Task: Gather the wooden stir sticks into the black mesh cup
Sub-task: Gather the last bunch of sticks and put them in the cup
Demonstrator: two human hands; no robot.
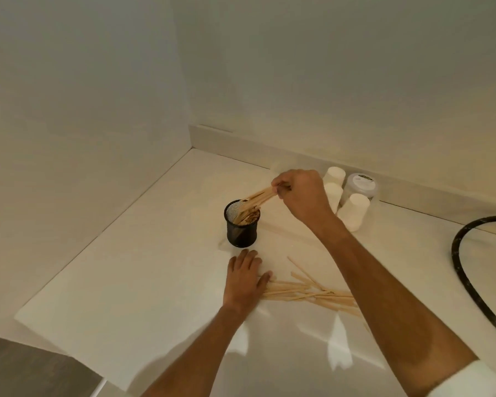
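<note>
**Stir sticks going into the mesh cup, more loose on the counter**

From my remote view through the head camera, I see the right hand (301, 193) raised over the far middle of the counter (155, 282), its fingers curled and pinching the top ends of a bundle of wooden stir sticks (259, 197). The bundle slants down to the left, and its lower ends sit inside the black mesh cup (242, 224), which stands upright on the counter just left of that hand. More sticks already lie in the cup.

The left hand (245, 279) lies flat on the counter just near of the cup, palm down, fingers straight and close together, thumb spread out to the right. Its thumb touches the left ends of a loose pile of sticks (312, 295) fanned across the counter, running right under the right forearm.

At the far right, against the wall, I see 3 white cylinders (354, 210) and 1 clear jar with a grey lid (360, 183) grouped together. A black hose (467, 282) curves along the right edge. A white sleeve (470, 379) shows at the near right corner.
</note>
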